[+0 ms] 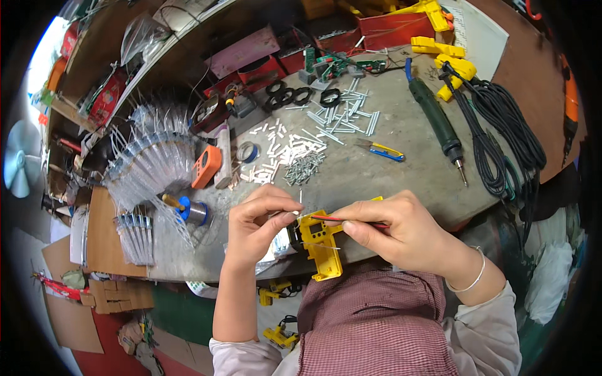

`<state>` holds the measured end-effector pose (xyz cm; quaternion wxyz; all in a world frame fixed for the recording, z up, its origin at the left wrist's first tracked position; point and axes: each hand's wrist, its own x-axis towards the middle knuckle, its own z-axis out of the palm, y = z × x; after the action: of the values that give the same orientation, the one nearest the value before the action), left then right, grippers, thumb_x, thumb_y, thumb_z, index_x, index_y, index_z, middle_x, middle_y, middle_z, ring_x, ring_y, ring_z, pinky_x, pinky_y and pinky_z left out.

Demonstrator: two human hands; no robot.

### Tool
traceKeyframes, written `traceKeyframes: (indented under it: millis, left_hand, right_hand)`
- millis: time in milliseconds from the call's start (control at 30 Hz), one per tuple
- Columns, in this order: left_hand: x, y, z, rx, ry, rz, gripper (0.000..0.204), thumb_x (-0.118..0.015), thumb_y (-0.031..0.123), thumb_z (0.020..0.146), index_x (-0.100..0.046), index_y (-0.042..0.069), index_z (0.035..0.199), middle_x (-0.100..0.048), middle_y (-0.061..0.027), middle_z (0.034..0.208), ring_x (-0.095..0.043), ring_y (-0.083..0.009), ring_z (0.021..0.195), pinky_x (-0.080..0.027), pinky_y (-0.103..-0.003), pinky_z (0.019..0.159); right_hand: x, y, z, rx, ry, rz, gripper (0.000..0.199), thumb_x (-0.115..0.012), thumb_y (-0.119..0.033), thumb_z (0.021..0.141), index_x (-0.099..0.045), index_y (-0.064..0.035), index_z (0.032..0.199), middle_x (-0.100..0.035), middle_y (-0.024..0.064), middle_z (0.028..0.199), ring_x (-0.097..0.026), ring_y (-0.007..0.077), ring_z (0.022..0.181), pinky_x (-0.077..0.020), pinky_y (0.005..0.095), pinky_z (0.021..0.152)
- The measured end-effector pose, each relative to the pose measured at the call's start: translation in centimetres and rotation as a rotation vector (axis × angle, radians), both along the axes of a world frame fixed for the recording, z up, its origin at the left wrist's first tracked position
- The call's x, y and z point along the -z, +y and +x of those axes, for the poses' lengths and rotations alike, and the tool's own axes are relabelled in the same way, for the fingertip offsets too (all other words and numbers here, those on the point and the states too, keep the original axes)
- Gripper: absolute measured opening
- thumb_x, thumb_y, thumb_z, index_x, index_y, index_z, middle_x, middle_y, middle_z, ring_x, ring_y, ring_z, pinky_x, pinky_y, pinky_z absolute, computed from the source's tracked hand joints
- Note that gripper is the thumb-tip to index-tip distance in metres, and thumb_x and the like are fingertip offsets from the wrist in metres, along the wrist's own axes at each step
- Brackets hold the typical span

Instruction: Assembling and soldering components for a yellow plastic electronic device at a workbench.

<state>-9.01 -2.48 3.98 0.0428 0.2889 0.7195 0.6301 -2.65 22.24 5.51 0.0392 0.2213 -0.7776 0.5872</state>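
At the bench's front edge lies a yellow plastic housing, its open inside facing up, with a thin pale wire across it. My left hand is beside its left end, thumb and forefinger pinched on a small white piece. From the right, my right hand grips a thin red-and-black strand between thumb and fingers, over the housing. Whether that strand is wire or a slim tool, I cannot tell. Just beyond my hands are a pile of screws and scattered white sleeves.
Metal rods and black rings lie farther back. To the right are yellow-blue snips, a green electric screwdriver and coiled black cable. A solder spool, orange device and bagged parts stand left.
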Motion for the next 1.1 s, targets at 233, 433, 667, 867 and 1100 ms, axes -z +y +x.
traceKeyframes:
  millis: [233,433,667,867,1100]
  left_hand:
    - [-0.2,0.8,1.2,-0.088,0.03,0.165,0.012,-0.073,0.006,0.082,-0.069,-0.002,0.09,-0.062,-0.0068,0.087,-0.056,-0.0141,0.075,-0.045,-0.026,0.07]
    - [-0.3,2.5,2.9,-0.173,-0.466,0.543,0.016,-0.062,0.019,0.095,-0.059,0.005,0.102,-0.058,-0.0048,0.086,-0.055,-0.0122,0.074,-0.046,-0.024,0.065]
    - [-0.1,2.8,3.9,-0.126,-0.689,0.775,0.013,-0.061,0.017,0.096,-0.062,0.006,0.102,-0.066,-0.007,0.093,-0.065,-0.0107,0.079,-0.057,-0.023,0.07]
    - [-0.1,3.0,4.4,-0.151,-0.569,0.724,0.016,-0.063,0.014,0.094,-0.062,0.002,0.106,-0.068,-0.0106,0.097,-0.067,-0.0147,0.081,-0.057,-0.026,0.072]
    - [-0.5,3.3,5.0,-0.306,-0.27,0.468,0.015,-0.067,0.006,0.089,-0.064,0.0,0.102,-0.071,-0.0145,0.096,-0.068,-0.0173,0.086,-0.054,-0.027,0.074]
  right_hand:
    - [-1.1,-0.8,0.5,-0.009,-0.001,0.019,0.018,-0.062,-0.011,0.09,-0.07,-0.0052,0.105,-0.066,0.0121,0.072,-0.062,0.0228,0.054,-0.0462,0.0315,0.051]
    - [-0.1,-2.1,0.6,0.083,0.071,-0.029,0.017,-0.063,-0.01,0.09,-0.07,-0.0028,0.103,-0.065,0.0128,0.071,-0.061,0.0217,0.053,-0.0469,0.0311,0.051]
    - [-0.7,-2.7,0.8,0.089,0.009,-0.052,0.018,-0.063,-0.01,0.09,-0.069,-0.0012,0.104,-0.063,0.0136,0.068,-0.059,0.022,0.052,-0.0467,0.0313,0.051]
    - [-0.5,-2.8,0.9,0.106,0.01,0.016,0.018,-0.063,-0.01,0.089,-0.068,-0.0001,0.104,-0.062,0.0153,0.069,-0.06,0.0215,0.052,-0.0459,0.0317,0.051]
    - [-0.6,-2.4,0.4,0.022,-0.115,0.013,0.02,-0.059,-0.011,0.094,-0.069,0.0014,0.106,-0.064,0.0118,0.07,-0.054,0.0116,0.055,-0.0424,0.0288,0.052]
